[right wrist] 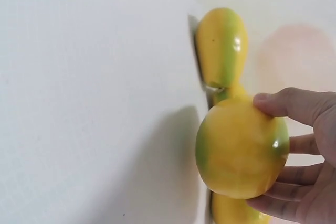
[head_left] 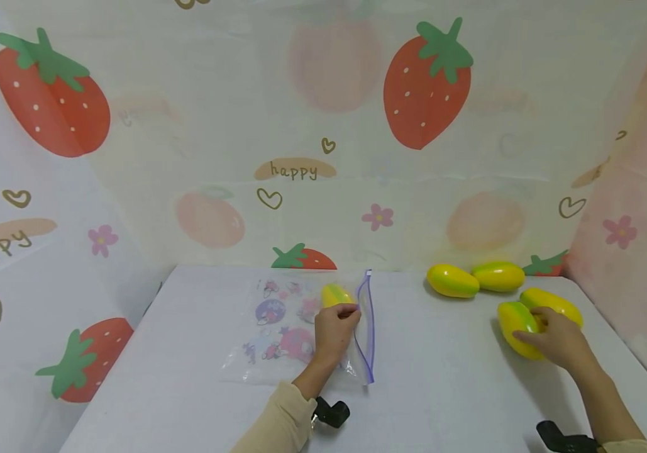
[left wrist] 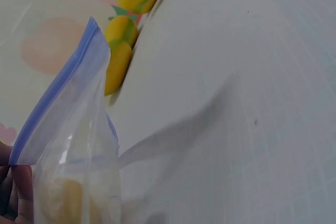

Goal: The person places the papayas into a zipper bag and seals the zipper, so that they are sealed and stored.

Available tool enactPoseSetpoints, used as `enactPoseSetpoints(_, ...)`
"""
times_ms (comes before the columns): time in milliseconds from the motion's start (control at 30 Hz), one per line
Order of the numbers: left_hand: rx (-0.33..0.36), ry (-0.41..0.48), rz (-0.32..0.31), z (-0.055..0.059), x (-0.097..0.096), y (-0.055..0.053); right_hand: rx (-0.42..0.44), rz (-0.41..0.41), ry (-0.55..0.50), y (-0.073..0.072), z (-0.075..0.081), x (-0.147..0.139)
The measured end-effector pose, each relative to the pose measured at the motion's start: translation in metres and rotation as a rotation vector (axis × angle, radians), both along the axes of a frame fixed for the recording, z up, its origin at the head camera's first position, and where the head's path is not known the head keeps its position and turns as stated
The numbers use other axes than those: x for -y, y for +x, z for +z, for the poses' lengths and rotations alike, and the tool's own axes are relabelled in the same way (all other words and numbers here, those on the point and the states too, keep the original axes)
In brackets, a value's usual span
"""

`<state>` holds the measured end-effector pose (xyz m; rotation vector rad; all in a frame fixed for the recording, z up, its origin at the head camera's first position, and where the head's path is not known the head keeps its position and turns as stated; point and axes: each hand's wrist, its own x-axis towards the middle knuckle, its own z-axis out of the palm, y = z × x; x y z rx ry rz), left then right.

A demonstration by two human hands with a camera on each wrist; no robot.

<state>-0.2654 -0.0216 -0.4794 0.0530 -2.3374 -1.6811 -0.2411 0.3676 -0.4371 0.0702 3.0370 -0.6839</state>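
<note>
Here, furthest left, the bag [head_left: 286, 343] lies on the surface [head_left: 131, 390], clear film with pink and purple prints, its purple strip [head_left: 373, 340] to the right and its mouth gaping. Inside, near the mouth, is one fruit [head_left: 336, 293], yellow and green, the only content that shows. The film looks thin, limp and slick, likely to crumple under a push, so the strip seems the firmest place to hold. There the left hand [head_left: 331, 336] has its fingers [head_left: 348, 308] together, pinching the bag's rim. Across to the right, two fruits [head_left: 452, 280] [head_left: 498, 276] sit close together, end to end, at the back. Nearer, towards the right end of the surface, is the held fruit [head_left: 515, 330]; whether it touches the surface I cannot tell. The right hand [head_left: 561, 343] is clamped on it, thumb to one side, other fingers to the opposite side. Its smooth gloss suggests a stiff, rather light piece, not fragile but apt to slip or roll; a grip round its widest part, as here, should suit, with the end left free. Just behind it lies the last fruit [head_left: 561, 306].
</note>
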Motion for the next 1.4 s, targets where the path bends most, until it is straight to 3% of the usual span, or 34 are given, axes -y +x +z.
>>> enactPoseSetpoints(667, 0.007, 0.005, 0.016, 0.0, -0.002, 0.001, -0.068, 0.018, -0.093, 0.001, 0.006, 0.03)
enactPoseSetpoints(1033, -0.103, -0.016, 0.003, 0.003, -0.001, 0.002, -0.123, 0.038, -0.175, -0.005, 0.003, 0.053)
enactPoseSetpoints(1267, -0.022, 0.003, -0.001, 0.005, -0.003, 0.001, -0.116, 0.053, -0.206, -0.01, 0.002, 0.064)
enactPoseSetpoints(1400, -0.015, 0.004, 0.005, 0.005, -0.003, 0.0, -0.122, 0.063, -0.21, -0.013, 0.002, 0.071)
